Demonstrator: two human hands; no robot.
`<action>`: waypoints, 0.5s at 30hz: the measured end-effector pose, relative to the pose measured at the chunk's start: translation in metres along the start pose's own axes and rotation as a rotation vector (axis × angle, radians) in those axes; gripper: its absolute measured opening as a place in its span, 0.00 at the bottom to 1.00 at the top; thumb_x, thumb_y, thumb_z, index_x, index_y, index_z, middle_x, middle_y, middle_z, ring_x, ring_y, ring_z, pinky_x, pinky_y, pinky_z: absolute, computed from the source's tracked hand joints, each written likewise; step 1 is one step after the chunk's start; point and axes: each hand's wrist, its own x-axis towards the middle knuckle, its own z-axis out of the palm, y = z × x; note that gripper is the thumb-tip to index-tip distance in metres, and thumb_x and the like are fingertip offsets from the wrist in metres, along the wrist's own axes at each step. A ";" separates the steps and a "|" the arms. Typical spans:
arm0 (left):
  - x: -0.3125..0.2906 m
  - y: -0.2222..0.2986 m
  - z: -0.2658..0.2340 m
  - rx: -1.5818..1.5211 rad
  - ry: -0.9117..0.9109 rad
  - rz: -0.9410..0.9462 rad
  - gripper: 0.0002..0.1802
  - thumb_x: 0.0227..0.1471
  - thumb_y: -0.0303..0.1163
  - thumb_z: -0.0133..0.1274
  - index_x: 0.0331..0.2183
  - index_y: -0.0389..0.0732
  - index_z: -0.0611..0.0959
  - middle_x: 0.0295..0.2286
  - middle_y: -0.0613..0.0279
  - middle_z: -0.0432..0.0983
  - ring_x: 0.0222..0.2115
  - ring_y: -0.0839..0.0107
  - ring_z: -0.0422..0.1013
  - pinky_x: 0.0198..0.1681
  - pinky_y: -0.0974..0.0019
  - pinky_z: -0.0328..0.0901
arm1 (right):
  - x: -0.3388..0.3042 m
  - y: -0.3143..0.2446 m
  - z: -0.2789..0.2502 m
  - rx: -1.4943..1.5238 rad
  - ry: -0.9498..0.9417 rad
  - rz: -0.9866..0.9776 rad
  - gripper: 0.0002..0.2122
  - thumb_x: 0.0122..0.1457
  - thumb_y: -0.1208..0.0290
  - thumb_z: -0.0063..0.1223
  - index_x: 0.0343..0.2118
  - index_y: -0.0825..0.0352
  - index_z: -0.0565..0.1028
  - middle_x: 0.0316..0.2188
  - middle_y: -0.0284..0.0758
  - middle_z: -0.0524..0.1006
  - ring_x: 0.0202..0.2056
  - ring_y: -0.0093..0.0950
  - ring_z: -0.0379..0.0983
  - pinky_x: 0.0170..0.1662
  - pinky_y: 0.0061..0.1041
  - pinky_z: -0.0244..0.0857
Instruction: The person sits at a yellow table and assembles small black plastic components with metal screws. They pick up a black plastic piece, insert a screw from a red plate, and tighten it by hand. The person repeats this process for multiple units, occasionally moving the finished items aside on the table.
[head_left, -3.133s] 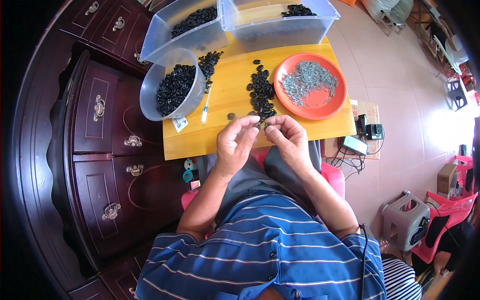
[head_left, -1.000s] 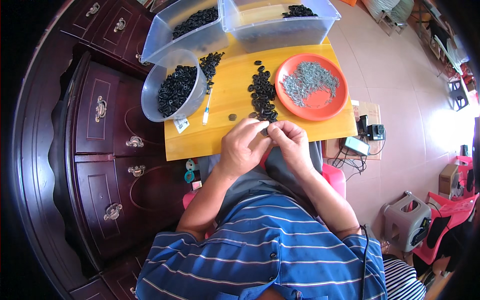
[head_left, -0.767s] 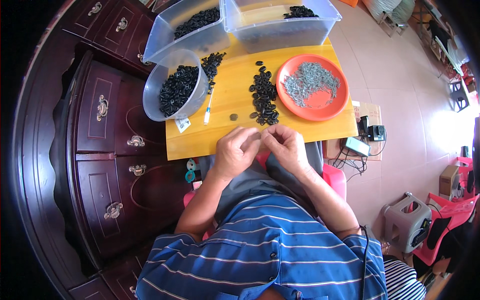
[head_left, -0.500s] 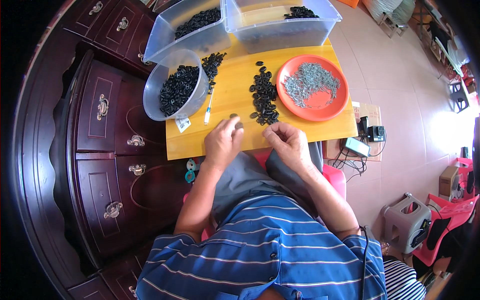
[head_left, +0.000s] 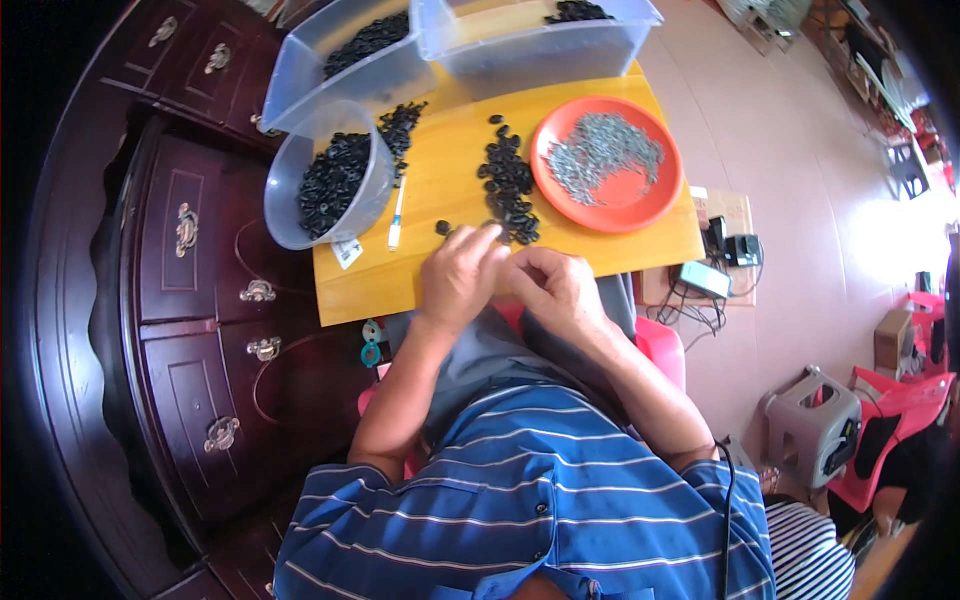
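My left hand (head_left: 458, 275) reaches over the near edge of the yellow wooden tabletop (head_left: 440, 180). Its fingertips touch the near end of a loose pile of small black parts (head_left: 506, 185). My right hand (head_left: 556, 290) rests just right of it at the table edge, fingers curled in; whatever is inside them is hidden. A single black part (head_left: 441, 228) lies just left of my left fingertips. An orange plate (head_left: 650, 205) holding small grey metal pieces stands right of the pile.
A round clear bowl (head_left: 288, 215) of black parts stands at the table's left, with a white pen-like stick (head_left: 396, 212) beside it. Two clear bins (head_left: 340, 75) (head_left: 540, 45) with black parts line the far edge. A dark wooden dresser (head_left: 190, 300) stands left; cables and plastic stools lie right.
My hands were pressed together at the table edge. The left hand then went out to the tabletop and now rests its fingertips at the black pile; the right hand stayed put.
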 end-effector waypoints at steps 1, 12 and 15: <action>0.002 0.000 0.001 0.030 0.015 0.003 0.12 0.55 0.33 0.58 0.41 0.39 0.84 0.32 0.53 0.78 0.32 0.51 0.77 0.34 0.54 0.71 | 0.000 0.000 0.001 0.013 0.024 -0.038 0.09 0.57 0.66 0.57 0.31 0.67 0.81 0.23 0.43 0.80 0.26 0.40 0.80 0.33 0.36 0.73; 0.009 -0.006 0.012 0.060 0.017 0.004 0.06 0.54 0.29 0.58 0.35 0.40 0.84 0.30 0.55 0.79 0.29 0.54 0.77 0.33 0.57 0.71 | 0.001 0.009 0.001 0.019 0.037 -0.072 0.08 0.58 0.68 0.58 0.32 0.68 0.81 0.23 0.41 0.80 0.24 0.32 0.79 0.31 0.31 0.72; 0.008 -0.009 0.013 0.109 0.041 0.053 0.06 0.55 0.29 0.57 0.35 0.40 0.84 0.29 0.55 0.79 0.29 0.54 0.77 0.32 0.57 0.71 | 0.001 0.010 0.001 0.033 0.054 -0.097 0.08 0.58 0.68 0.59 0.32 0.68 0.81 0.22 0.40 0.80 0.23 0.31 0.78 0.31 0.30 0.72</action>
